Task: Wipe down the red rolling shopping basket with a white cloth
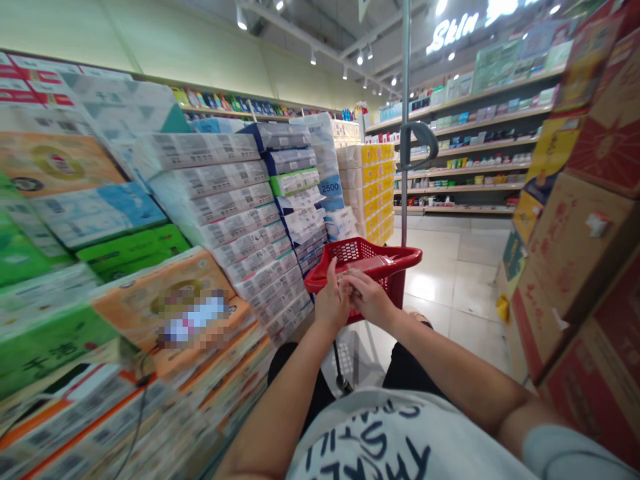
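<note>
At nine o'clock a wall of stacked tissue and paper-roll packs in green, orange and pale blue wrapping (100, 267) fills the left of the aisle, sloping away toward ten o'clock where the grey-and-white labelled bundles (235, 213) pile up, none of them touched by either hand. Moving in to the centre, the left hand (331, 303) sits at the near rim of the red perforated plastic shopping basket (370, 257), fingers curled over the edge with the thumb standing up; it looks closed around the rim or the handle, though the exact hold is hidden behind the hand itself. Right beside it, touching it, the right hand (369, 298) is also at that rim, fingers bent inward toward the left hand's fingertips; whether it clamps the basket or only rests there I cannot tell. The basket rides on a trolley frame just ahead at twelve o'clock, and what shows of its inside looks bare, so by my reading the shopping has barely begun, with nothing loaded and everything still on the shelves. A grey metal pole with a curved handle (406, 133) rises behind the basket. Far shelves of small bottles and boxes (465, 160) run at one o'clock under a lit sign, and at three o'clock brown and red cardboard cartons (585, 233) stack up along the right, well apart from both hands.
</note>
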Demonstrator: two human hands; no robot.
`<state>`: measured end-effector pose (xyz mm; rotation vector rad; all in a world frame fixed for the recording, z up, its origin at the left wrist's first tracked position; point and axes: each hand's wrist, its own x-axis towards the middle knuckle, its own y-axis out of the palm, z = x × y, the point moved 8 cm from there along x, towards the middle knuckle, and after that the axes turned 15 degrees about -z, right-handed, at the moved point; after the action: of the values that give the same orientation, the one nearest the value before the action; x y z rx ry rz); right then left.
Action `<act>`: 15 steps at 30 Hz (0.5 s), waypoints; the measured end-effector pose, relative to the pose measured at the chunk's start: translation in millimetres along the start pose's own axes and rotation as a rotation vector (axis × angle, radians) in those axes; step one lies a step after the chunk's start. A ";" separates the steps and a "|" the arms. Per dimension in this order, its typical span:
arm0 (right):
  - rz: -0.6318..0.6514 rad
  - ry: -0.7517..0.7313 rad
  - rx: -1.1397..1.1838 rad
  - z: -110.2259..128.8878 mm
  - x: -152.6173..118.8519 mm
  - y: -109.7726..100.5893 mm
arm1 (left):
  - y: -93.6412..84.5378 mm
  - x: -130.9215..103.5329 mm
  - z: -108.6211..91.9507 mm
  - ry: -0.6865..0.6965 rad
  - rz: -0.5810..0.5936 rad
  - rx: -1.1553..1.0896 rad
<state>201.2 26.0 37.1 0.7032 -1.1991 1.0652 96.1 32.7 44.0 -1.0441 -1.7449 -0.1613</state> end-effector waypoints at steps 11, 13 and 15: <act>0.257 -0.139 -0.418 -16.5 -8.8 18.2 | 12.4 4.6 46.9 0.345 0.026 0.584; 0.274 -0.139 -0.460 -18.4 -11.9 24.2 | 14.8 1.6 49.6 0.342 0.006 0.598; 0.273 -0.119 -0.488 -22.2 -6.8 28.7 | 15.7 0.5 49.7 0.346 -0.011 0.596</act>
<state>183.1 54.5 22.1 0.2287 -1.6171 0.9057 72.2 70.1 16.8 -0.5313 -1.3569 0.1595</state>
